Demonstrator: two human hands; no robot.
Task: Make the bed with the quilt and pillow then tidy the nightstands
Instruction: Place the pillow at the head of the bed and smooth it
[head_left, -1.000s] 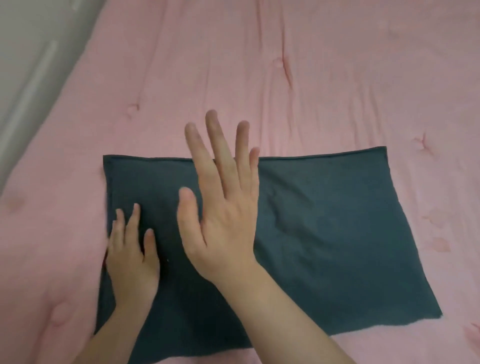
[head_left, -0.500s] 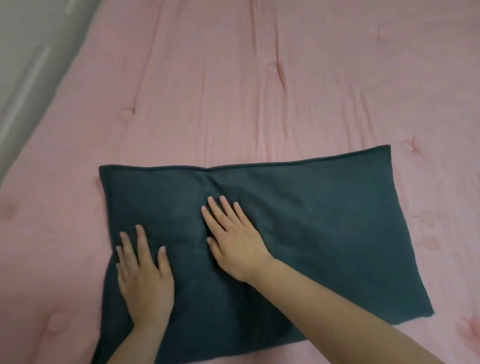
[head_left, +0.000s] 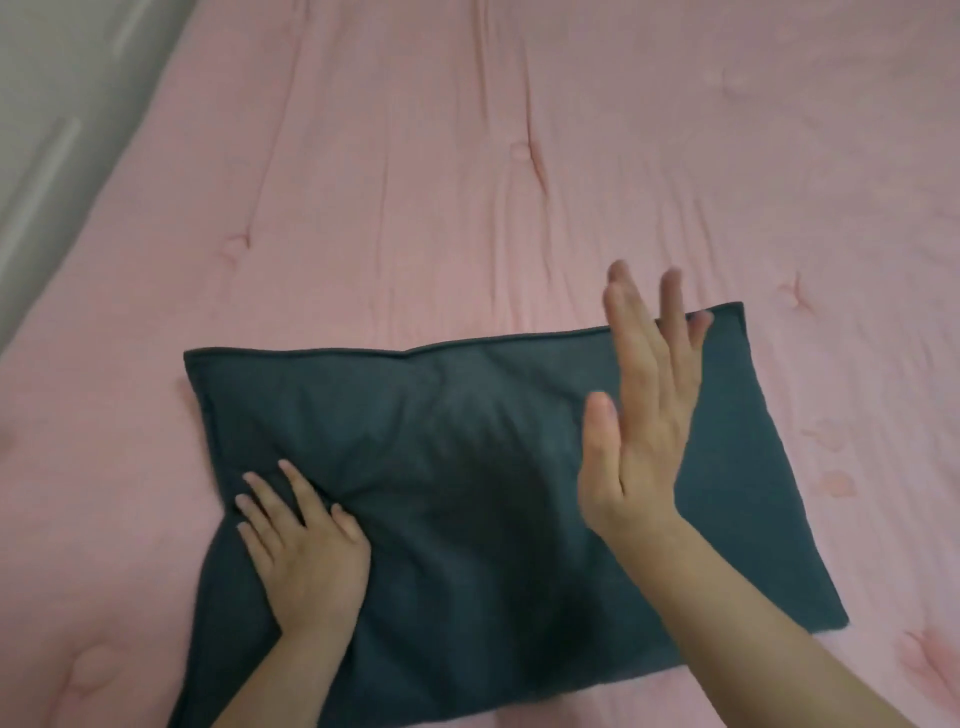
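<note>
pink quilt (head_left: 467, 156): lies flat under the dark green cloth pillow (head_left: 441, 467).
left hand (head_left: 306, 545): fingers flat, pressing the pillow's left side.
right hand (head_left: 639, 415): fingers straight, lifted above the pillow's right side.

A bedroom in a home is shown. Nearly the whole view is filled by a bed covered with a pink tufted quilt (head_left: 519, 156), on which a dark teal pillow (head_left: 467, 493) is laid, and a pale floor strip (head_left: 47, 104) is seen at the upper left.

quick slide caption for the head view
Left hand presses dark pillow on pink quilt; right hand raised flat above it.
</note>
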